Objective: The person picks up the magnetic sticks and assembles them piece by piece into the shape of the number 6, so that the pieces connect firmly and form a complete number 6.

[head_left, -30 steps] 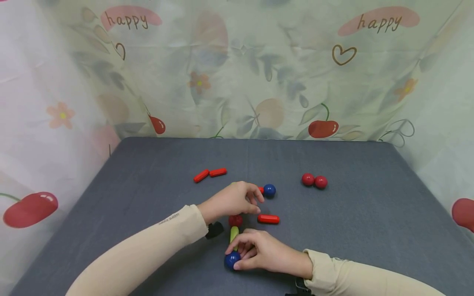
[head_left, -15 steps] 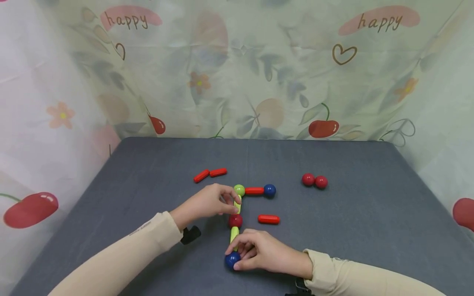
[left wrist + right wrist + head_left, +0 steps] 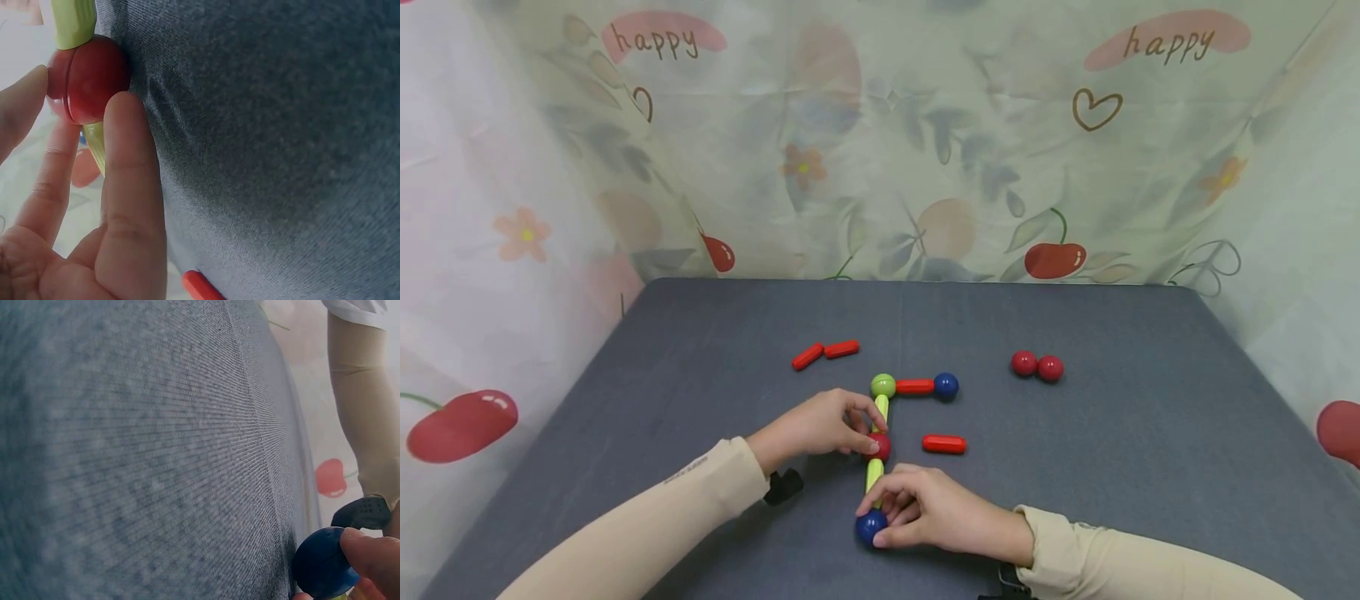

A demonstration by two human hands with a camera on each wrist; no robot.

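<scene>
My left hand (image 3: pixel 826 423) holds a red ball (image 3: pixel 94 78) between thumb and fingers at the middle of a chain of balls and rods. Nearer the front, my right hand (image 3: pixel 936 512) pinches the blue ball (image 3: pixel 325 562) at the chain's near end. Between these balls runs a yellow-green rod (image 3: pixel 875 477). Another yellow-green rod (image 3: pixel 882 408), partly behind the left fingers, leads from the red ball to a light green ball (image 3: pixel 883 385). From there a red rod (image 3: pixel 914 387) reaches right to a second blue ball (image 3: pixel 947 386).
A loose red rod (image 3: pixel 944 444) lies just right of the chain. Farther back on the left are two red rods (image 3: pixel 824 354), end to end. Two red balls (image 3: pixel 1037 366) touch each other at the back right. The dark grey table (image 3: pixel 1135 467) meets patterned curtains behind.
My left hand has drawn back leftward from near the red rod, then come down the chain from the upper yellow-green rod to the red ball. The right hand stays on the blue ball.
</scene>
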